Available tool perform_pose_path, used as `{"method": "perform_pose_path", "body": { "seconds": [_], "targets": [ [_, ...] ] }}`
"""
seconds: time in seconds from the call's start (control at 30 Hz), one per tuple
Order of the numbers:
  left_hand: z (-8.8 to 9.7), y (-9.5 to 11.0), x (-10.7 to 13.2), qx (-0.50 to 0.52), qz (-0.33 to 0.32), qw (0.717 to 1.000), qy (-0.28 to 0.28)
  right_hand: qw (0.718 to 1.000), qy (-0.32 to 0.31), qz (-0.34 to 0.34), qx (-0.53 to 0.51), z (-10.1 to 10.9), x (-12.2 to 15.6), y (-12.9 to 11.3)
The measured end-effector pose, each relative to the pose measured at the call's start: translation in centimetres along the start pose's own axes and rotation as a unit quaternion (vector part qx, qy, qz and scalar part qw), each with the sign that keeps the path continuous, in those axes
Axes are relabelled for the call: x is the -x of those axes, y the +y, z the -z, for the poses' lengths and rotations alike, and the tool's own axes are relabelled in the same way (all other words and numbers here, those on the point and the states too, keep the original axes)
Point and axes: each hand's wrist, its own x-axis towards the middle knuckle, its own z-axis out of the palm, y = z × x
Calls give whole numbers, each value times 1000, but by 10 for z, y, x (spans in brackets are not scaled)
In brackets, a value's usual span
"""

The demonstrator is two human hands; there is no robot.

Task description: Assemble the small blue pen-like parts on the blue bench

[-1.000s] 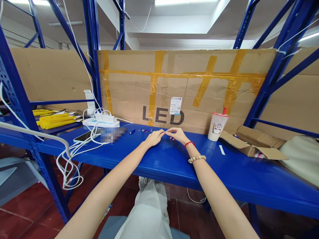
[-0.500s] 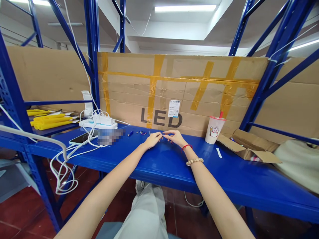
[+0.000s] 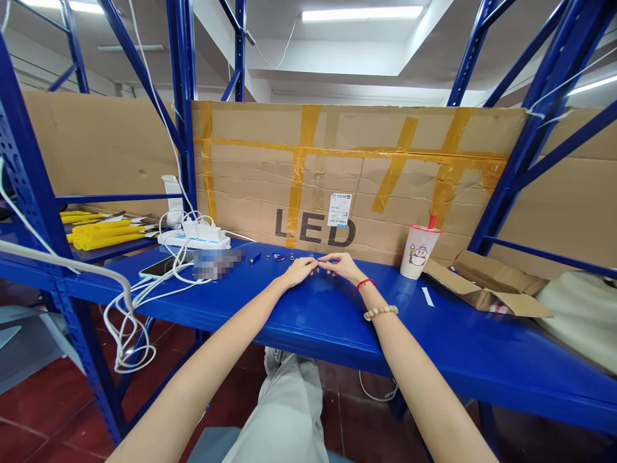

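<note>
My left hand (image 3: 299,272) and my right hand (image 3: 339,265) meet fingertip to fingertip above the blue tabletop (image 3: 308,315). Both are closed in a pinch; whatever lies between the fingers is too small and hidden to name. Just left of my left hand, a few tiny parts (image 3: 278,256) lie on the surface, along with a short dark blue cylinder (image 3: 255,258). My right wrist wears a red string bracelet (image 3: 366,283) and a beaded bracelet (image 3: 380,312).
At the left sit a white power strip (image 3: 193,240) with tangled cables and a phone (image 3: 161,266). Yellow-handled tools (image 3: 108,235) lie beyond the post. To the right stand a paper cup (image 3: 417,253) with a straw, a paper strip (image 3: 427,296) and an open cardboard box (image 3: 486,283).
The whole view has shifted slightly to the right in the picture. My hands stay together at the same spot, with only small finger movement.
</note>
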Motion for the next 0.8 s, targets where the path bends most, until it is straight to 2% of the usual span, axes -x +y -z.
{"method": "perform_pose_path", "body": {
  "seconds": [0.53, 0.8],
  "targets": [
    [-2, -2, -2, -29, 6, 999, 18, 1000, 0, -30, 6, -1, 2, -3],
    [-5, 0, 0, -15, -8, 1000, 18, 999, 20, -45, 2, 2, 3, -6]
  ]
}}
